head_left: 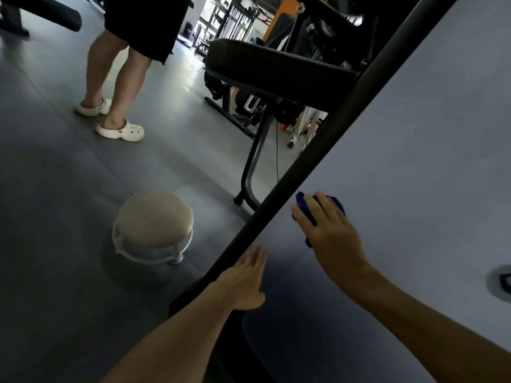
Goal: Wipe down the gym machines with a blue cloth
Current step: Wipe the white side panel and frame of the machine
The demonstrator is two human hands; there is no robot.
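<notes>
Head view, right hand: the right hand (pixel 329 230), right of centre in the lower half of the frame, lies flat with spread fingers on the crumpled blue cloth (pixel 302 208), pressing it against the pale grey flat panel of the machine (pixel 414 134); the cloth shows only between and above the fingers.
Why held so: a flat palm likely spreads pressure over the cloth for a broad wipe, rather than gripping it in a fist.
Head view, left hand: the left hand (pixel 243 280), low and centre, is open with straight fingers and holds nothing; it rests at the panel's edge beside the dark diagonal frame bar (pixel 331 128), probably to steady the body.
Task thing: the cloth sits on the panel just right of the bar, under the right hand.
Progress: judged from the cloth's place, most of the panel towards the upper right is yet to be covered.
Surroundings: a round beige cushioned stool on a white frame (pixel 153 225) stands on the grey floor at lower left; a bystander's legs in white clogs (pixel 120 129) stand at upper left; a black padded bench (pixel 276 70) is at upper centre.
In the way: the bar borders the wiping path on the left; a dark fitting (pixel 504 280) at the right edge may interrupt strokes.
</notes>
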